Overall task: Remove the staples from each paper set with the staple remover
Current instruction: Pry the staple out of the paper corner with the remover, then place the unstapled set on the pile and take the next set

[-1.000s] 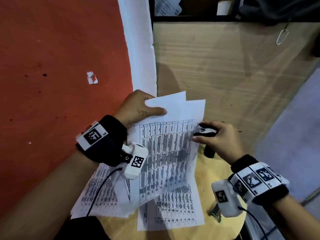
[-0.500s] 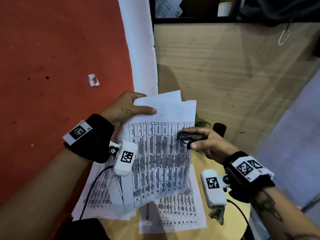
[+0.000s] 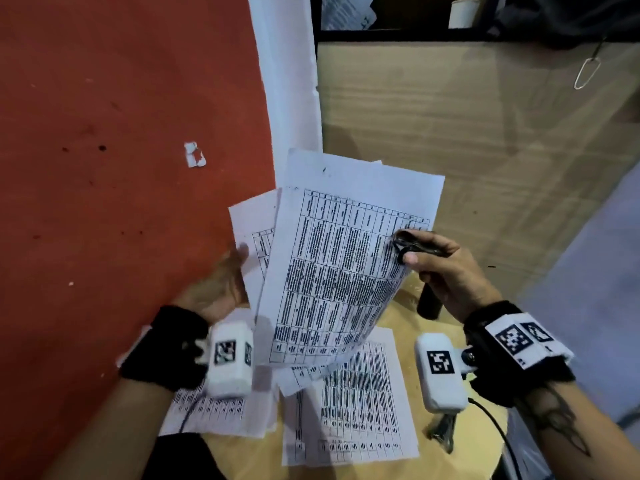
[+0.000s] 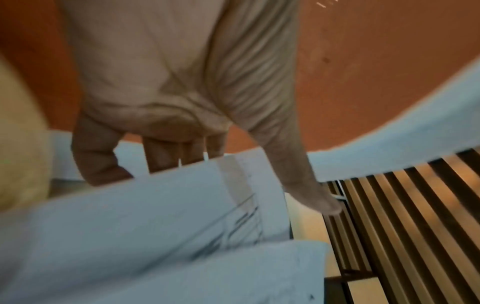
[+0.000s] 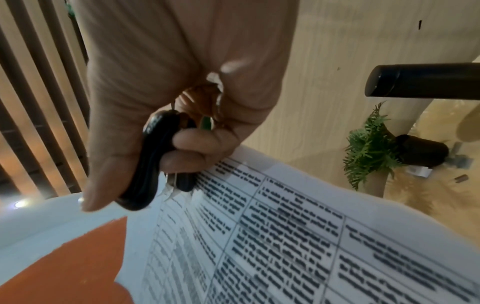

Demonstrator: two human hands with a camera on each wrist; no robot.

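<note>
Right hand (image 3: pixel 446 268) — thumb and fingers clenched round a black plastic staple remover (image 5: pixel 153 160), its claws biting the upper right corner of a white printed-table paper set (image 3: pixel 339 271) lifted above the round wooden surface (image 3: pixel 485 441). Left hand (image 3: pixel 218 285) — fingers loose, behind the lifted sheets' left edge; grip unclear. More printed sheets (image 3: pixel 353 410) lie flat below.

Office-type corner, likely. Printed table sheets (image 3: pixel 349 407) spread on small round wood table (image 3: pixel 398 317). Light wood panel wall (image 3: pixel 467 140), red wall (image 3: pixel 121 133), slatted partition (image 4: pixel 405 216). Shelf (image 3: pixel 398 36) above with papers (image 3: pixel 346 12), cup (image 3: pixel 462 12). Small potted plant (image 5: pixel 371 148).
</note>
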